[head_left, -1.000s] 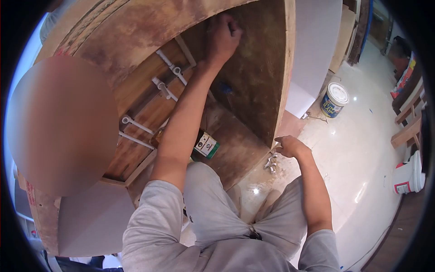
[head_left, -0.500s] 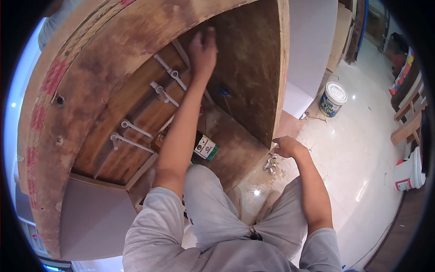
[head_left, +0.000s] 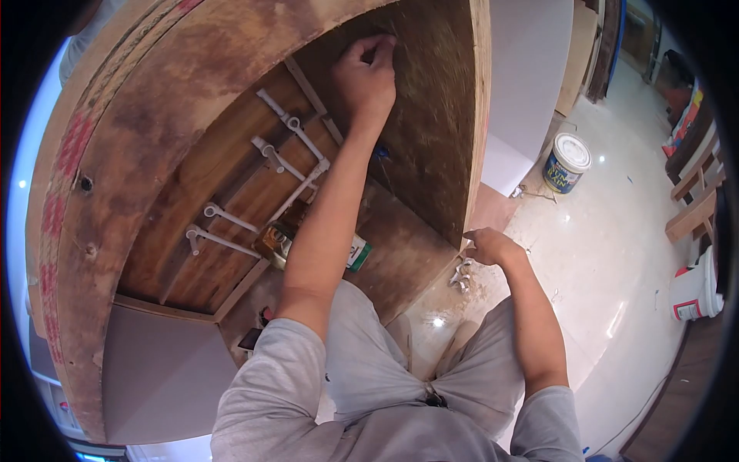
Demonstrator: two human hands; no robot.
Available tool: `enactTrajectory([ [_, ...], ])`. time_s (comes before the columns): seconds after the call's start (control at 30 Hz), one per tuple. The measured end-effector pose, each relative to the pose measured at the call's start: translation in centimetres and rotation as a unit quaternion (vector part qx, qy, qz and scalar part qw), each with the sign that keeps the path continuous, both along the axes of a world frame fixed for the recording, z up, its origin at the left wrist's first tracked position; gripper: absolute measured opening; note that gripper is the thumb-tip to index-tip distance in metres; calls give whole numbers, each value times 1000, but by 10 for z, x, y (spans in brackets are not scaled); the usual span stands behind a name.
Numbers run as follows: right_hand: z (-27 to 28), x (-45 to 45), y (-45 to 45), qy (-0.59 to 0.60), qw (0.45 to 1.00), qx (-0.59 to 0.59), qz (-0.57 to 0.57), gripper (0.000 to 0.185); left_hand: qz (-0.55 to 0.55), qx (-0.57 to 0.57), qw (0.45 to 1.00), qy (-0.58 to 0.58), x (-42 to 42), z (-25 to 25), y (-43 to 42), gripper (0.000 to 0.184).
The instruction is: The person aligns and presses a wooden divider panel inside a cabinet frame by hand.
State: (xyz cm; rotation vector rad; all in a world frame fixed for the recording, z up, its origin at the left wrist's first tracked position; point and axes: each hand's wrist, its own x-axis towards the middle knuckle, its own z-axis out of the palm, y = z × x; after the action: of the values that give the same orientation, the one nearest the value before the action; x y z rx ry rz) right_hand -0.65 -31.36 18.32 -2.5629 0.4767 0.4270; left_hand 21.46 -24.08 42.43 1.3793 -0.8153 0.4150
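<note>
My left hand (head_left: 367, 77) is up at the inner face of a brown-stained plywood panel (head_left: 431, 115), with its fingers bent together against the surface. Anything held between them is hidden. At the panel's lower front corner, my right hand (head_left: 494, 249) has its fingers curled at the edge. The panel forms one side of a curved wooden cabinet (head_left: 154, 115). White plastic pipes (head_left: 289, 163) run along its inner wooden back. Below my left forearm sit an amber bottle (head_left: 273, 242) and a white-and-green box or can (head_left: 359, 252), both partly covered by the arm.
A paint bucket (head_left: 567, 163) stands on the glossy tiled floor (head_left: 600, 254) to the right. Crumpled scraps (head_left: 461, 275) lie below my right hand. Farther right are a white bucket (head_left: 695, 292) and a wooden frame (head_left: 697, 208). A pale panel (head_left: 158, 369) is at lower left.
My left hand has moved right across the panel, and its fingers have drawn together. My right hand stays at the panel's corner. More of the amber bottle shows beside my forearm.
</note>
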Motion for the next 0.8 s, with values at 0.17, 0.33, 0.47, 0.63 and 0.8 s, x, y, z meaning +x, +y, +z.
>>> enactTrajectory([
  [0.17, 2, 0, 1, 18, 1000, -3, 11, 56, 22, 42, 993, -107, 12, 3, -6, 18],
  [0.33, 1, -5, -2, 2, 1000, -8, 17, 55, 64, 12, 974, -216, 31, -4, -20, 18],
  [0.47, 2, -8, -1, -2, 1000, -3, -4, 50, 94, -1, 965, -244, 34, -7, -21, 20],
  [0.63, -2, -9, -5, 4, 1000, -8, -4, 51, 161, 78, 978, -107, 74, -3, -13, 23],
  [0.8, 2, -2, -3, -6, 1000, -4, -1, 50, 25, 187, 980, -67, 61, -21, 27, 24],
])
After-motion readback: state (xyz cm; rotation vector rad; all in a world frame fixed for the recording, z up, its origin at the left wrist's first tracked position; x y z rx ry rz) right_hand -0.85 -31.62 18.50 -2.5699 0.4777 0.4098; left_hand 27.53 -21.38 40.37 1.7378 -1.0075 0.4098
